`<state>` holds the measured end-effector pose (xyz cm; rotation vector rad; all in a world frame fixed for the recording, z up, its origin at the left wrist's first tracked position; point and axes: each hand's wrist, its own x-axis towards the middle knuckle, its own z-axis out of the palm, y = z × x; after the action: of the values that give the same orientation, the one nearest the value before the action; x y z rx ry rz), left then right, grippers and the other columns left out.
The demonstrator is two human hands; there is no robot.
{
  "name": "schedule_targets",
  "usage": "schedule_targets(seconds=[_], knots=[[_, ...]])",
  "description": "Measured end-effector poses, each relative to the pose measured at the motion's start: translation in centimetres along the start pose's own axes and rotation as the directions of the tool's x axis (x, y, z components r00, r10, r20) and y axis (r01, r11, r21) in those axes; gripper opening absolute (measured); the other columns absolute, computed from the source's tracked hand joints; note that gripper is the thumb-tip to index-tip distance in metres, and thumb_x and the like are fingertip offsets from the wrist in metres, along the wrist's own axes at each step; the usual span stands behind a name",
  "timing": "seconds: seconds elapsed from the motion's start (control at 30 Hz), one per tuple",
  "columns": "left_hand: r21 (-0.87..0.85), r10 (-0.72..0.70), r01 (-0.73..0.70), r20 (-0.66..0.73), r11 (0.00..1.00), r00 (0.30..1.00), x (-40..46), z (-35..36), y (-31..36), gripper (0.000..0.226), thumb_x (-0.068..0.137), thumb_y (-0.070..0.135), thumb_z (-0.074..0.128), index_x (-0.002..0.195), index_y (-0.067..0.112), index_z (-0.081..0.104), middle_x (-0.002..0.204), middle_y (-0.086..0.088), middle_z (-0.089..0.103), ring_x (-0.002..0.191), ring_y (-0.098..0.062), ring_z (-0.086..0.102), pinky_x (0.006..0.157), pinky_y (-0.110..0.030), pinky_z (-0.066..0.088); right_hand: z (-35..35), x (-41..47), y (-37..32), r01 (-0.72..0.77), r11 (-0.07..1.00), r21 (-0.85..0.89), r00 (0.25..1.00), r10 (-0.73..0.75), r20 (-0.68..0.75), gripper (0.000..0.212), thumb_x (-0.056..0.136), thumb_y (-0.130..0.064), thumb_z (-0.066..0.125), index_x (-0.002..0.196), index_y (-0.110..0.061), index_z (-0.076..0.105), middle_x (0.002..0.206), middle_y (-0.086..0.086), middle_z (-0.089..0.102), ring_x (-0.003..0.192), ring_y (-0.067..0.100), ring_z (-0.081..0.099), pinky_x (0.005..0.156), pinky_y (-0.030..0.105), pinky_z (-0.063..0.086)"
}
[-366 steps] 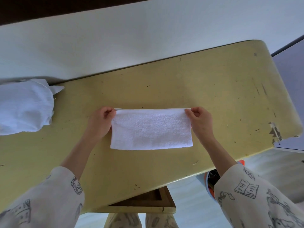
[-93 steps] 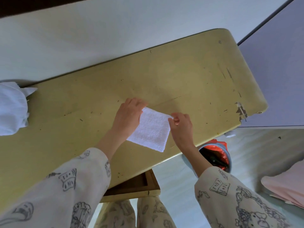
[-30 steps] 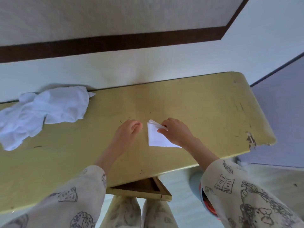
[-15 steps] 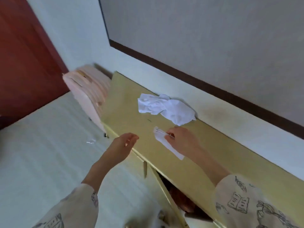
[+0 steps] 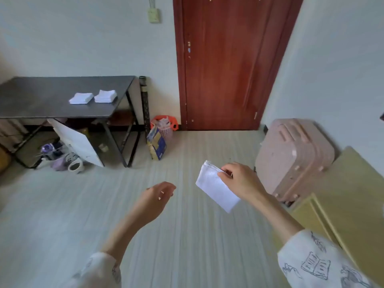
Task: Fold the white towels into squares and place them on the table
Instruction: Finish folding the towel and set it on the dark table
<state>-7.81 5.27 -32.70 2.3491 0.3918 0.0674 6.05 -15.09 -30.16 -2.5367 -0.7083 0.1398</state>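
Folded white towel point(image 5: 217, 189) is in the air over the striped floor point(image 5: 62, 215), pinched at its upper right edge by the right hand point(image 5: 241, 182); fingers point(image 5: 225, 170) curled over the top layers, thumb side underneath not clearly visible. Grip at the stacked-edge side likely keeps the layers from fanning open while carried. Square hangs tilted, low corner pointing down-right, touching nothing else.

Left hand point(image 5: 156, 197) empty, fingers loosely curled, palm turned inward, forearm reaching forward at about waist level, well apart from the towel. Right forearm extends from a printed sleeve point(image 5: 320, 265) at lower right, wrist bent slightly so the towel faces the camera.

Dark surface point(image 5: 41, 96) stands far left against the wall, with two stacks of folded white towels point(image 5: 81, 98) point(image 5: 105, 96) side by side near its right front corner, just beside each other, not touching as far as can be told. Those stacks look like the drop spot, so this piece probably goes on or next to them. Judged step: carrying, fold done, placement not yet done.

Yellow surface point(image 5: 353, 194) at right edge, pink suitcase point(image 5: 295, 154) beside it, red door point(image 5: 228, 63) ahead, orange basket point(image 5: 165, 124) by the door frame.
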Motion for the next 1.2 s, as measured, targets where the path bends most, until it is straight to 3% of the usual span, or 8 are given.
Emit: schedule_targets(seconds=[0.2, 0.33, 0.43, 0.7, 0.9, 1.03, 1.1, 1.2], knots=[[0.0, -0.146, 0.147, -0.148, 0.989, 0.978, 0.4, -11.3, -11.0, 0.022, 0.097, 0.018, 0.041, 0.105, 0.016, 0.061, 0.089, 0.008, 0.061, 0.079, -0.004, 0.06, 0.062, -0.004, 0.04, 6.5, 7.9, -13.0, 0.139, 0.983, 0.121, 0.985, -0.149, 0.081, 0.023, 0.089, -0.028, 0.052, 0.079, -0.01, 0.062, 0.079, 0.004, 0.061, 0.078, 0.023, 0.055, 0.07, 0.035, 0.045], [-0.041, -0.183, 0.179, -0.221, 0.983, 0.958, 3.4, -16.0, -15.6, 0.022, 0.097, 0.018, 0.042, 0.104, 0.017, 0.063, 0.087, 0.008, 0.063, 0.08, -0.008, 0.063, 0.068, -0.016, 0.042, 9.1, 13.8, -19.0, 0.222, 0.968, 0.116, 0.963, -0.236, 0.132, 0.021, 0.09, -0.03, 0.053, 0.086, -0.014, 0.066, 0.085, 0.002, 0.062, 0.079, 0.021, 0.057, 0.073, 0.033, 0.044], [-0.05, -0.206, 0.2, -0.219, 0.979, 0.954, 6.3, -18.7, -18.8, 0.023, 0.097, 0.017, 0.042, 0.105, 0.015, 0.063, 0.088, 0.006, 0.063, 0.076, -0.003, 0.059, 0.066, -0.008, 0.04, 11.1, 19.1, -22.6, 0.277, 0.953, 0.123, 0.939, -0.296, 0.177, 0.022, 0.089, -0.031, 0.054, 0.085, -0.013, 0.067, 0.085, 0.003, 0.062, 0.081, 0.021, 0.057, 0.076, 0.035, 0.046], [0.002, -0.245, 0.251, -0.213, 0.968, 0.946, 16.7, -28.8, -27.9, 0.024, 0.096, 0.019, 0.043, 0.106, 0.014, 0.063, 0.091, 0.005, 0.064, 0.086, -0.019, 0.063, 0.08, -0.029, 0.049, 18.4, 35.2, -32.7, 0.378, 0.907, 0.187, 0.875, -0.416, 0.247, 0.018, 0.089, -0.032, 0.056, 0.09, -0.023, 0.071, 0.091, -0.005, 0.067, 0.089, 0.014, 0.059, 0.08, 0.031, 0.046], [-0.045, -0.312, 0.312, -0.276, 0.949, 0.909, 23.6, -36.5, -35.4, 0.022, 0.096, 0.018, 0.043, 0.109, 0.016, 0.062, 0.093, 0.005, 0.063, 0.086, -0.016, 0.062, 0.077, -0.024, 0.046, 22.8, 45.3, -40.8, 0.415, 0.885, 0.213, 0.824, -0.464, 0.324, 0.019, 0.091, -0.03, 0.055, 0.098, -0.021, 0.07, 0.096, -0.005, 0.064, 0.091, 0.011, 0.056, 0.078, 0.024, 0.039], [-0.122, -0.314, 0.29, -0.295, 0.949, 0.902, 28.5, -40.3, -41.2, 0.019, 0.094, 0.018, 0.051, 0.109, 0.016, 0.061, 0.092, 0.008, 0.061, 0.077, -0.005, 0.059, 0.066, -0.005, 0.041, 26.1, 51.4, -45.9, 0.412, 0.88, 0.237, 0.792, -0.475, 0.383, 0.018, 0.091, -0.03, 0.055, 0.096, -0.021, 0.07, 0.094, -0.007, 0.064, 0.09, 0.01, 0.057, 0.076, 0.02, 0.039], [-0.206, -0.324, 0.271, -0.301, 0.94, 0.897, 31.6, -42.7, -44.5, 0.018, 0.089, 0.022, 0.058, 0.108, 0.023, 0.058, 0.1, 0.003, 0.062, 0.083, -0.006, 0.06, 0.072, -0.008, 0.044, 27.8, 54.4, -48.8, 0.418, 0.875, 0.245, 0.772, -0.484, 0.411, 0.019, 0.091, -0.031, 0.055, 0.097, -0.021, 0.07, 0.097, -0.006, 0.065, 0.091, 0.01, 0.058, 0.078, 0.02, 0.043], [-0.283, -0.331, 0.258, -0.249, 0.924, 0.91, 36.5, -46.8, -49.5, 0.041, 0.083, 0.031, 0.066, 0.12, 0.027, 0.051, 0.116, 0.007, 0.056, 0.106, -0.009, 0.055, 0.09, -0.023, 0.043, 31.0, 58.6, -53.2, 0.418, 0.869, 0.263, 0.747, -0.494, 0.445, 0.019, 0.091, -0.031, 0.055, 0.097, -0.021, 0.07, 0.095, -0.009, 0.065, 0.089, 0.008, 0.057, 0.073, 0.012, 0.04]])
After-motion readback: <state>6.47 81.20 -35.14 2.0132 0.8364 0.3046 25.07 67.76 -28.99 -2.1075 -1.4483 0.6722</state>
